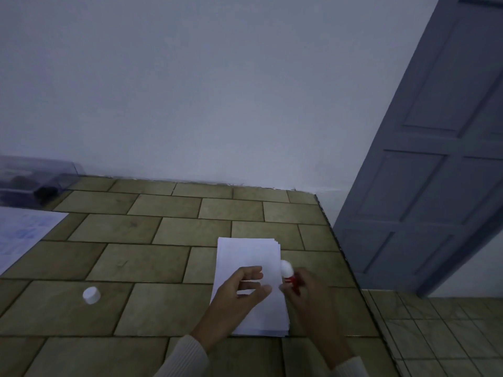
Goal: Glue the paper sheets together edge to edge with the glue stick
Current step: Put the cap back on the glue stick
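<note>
A pale blank wall (217,91) fills most of what lies ahead, and a grey panelled door (435,172) stands to the right of it. Below the wall runs the tabletop (163,268), covered in a brownish brick-tile pattern, its right edge dropping off to a tiled floor (449,336). At the far left of the tabletop lies a printed sheet (21,235) with faint blue marks, and behind it, against the wall, sits a clear plastic box (35,178) with something dark inside that I can't make out. Near the right edge of the tabletop lies a stack of white paper (249,254), its sheets slightly fanned at the far right corner. The left hand (239,292) is over the middle of the top sheet, fingers loosely bent and spread apart from the thumb, holding nothing; whether it touches the paper I cannot tell. The right hand (307,297) is just beside the stack's right edge, its fingers closed around a red glue stick (289,276). The stick is uncapped and tilted, its white tip at the right edge of the paper. A small white cap (91,295) lies on the tabletop well to the left of the stack, apart from both hands.
</note>
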